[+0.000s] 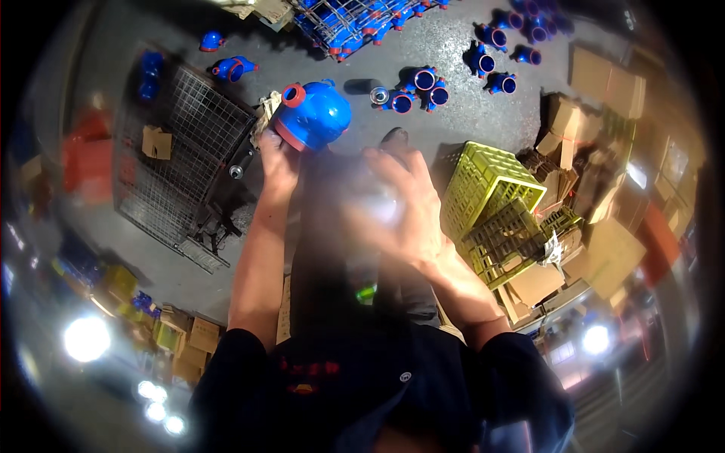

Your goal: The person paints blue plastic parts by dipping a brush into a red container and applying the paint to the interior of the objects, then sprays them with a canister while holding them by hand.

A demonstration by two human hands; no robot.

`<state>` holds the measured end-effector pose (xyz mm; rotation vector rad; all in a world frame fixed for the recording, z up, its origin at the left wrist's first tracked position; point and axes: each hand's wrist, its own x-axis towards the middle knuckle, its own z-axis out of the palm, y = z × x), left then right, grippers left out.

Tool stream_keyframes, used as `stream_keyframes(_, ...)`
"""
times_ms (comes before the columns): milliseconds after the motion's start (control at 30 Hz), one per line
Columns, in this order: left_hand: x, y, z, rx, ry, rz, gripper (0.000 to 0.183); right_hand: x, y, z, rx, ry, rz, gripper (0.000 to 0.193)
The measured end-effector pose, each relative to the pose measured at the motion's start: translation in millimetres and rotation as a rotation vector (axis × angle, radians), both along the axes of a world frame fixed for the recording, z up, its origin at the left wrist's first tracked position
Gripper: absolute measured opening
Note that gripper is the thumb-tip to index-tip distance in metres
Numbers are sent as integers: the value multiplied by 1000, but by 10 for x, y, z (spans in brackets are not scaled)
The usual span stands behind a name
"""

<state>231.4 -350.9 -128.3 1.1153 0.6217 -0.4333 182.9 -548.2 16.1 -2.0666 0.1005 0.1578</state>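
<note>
My left hand (pixel 279 158) grips a rounded blue metal casting (pixel 321 113) with red-rimmed openings, which looks like a valve body. The fingers wrap under its lower red rim, and the piece is tilted. Beside the hand is a crumpled beige cloth or paper (pixel 266 112). My right hand (pixel 411 200) is close to my body at the middle, its fingers curled. A greyish blur covers the space between its thumb and fingers, so what it holds cannot be made out. Past the casting, a dark spray can (pixel 366 89) lies on the floor.
Several blue castings (pixel 424 79) with red rims stand on the floor ahead. A wire cage (pixel 340 30) full of them is at the top. To the left lies a wire mesh panel (pixel 200 113). On the right are a yellow-green plastic crate (pixel 483 181) and piled cardboard (pixel 604 257).
</note>
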Motion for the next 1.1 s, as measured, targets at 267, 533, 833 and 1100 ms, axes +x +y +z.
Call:
stream_keyframes(267, 35, 63, 204, 33, -153, -145, 35, -39, 109, -177, 0, 61, 33, 67)
stream_keyframes(533, -169, 1199, -1138, 446, 225, -98, 25, -352, 435, -809, 177, 326, -164, 82)
stream_keyframes(833, -144, 3426, -3668, 988, 657, -49, 29, -575, 718, -1801, 12, 475, -66, 86)
stream_keyframes(1100, 194, 4075, -3964, 505, 620, 586, 23, -511, 990, -2410, -206, 682, 32, 74)
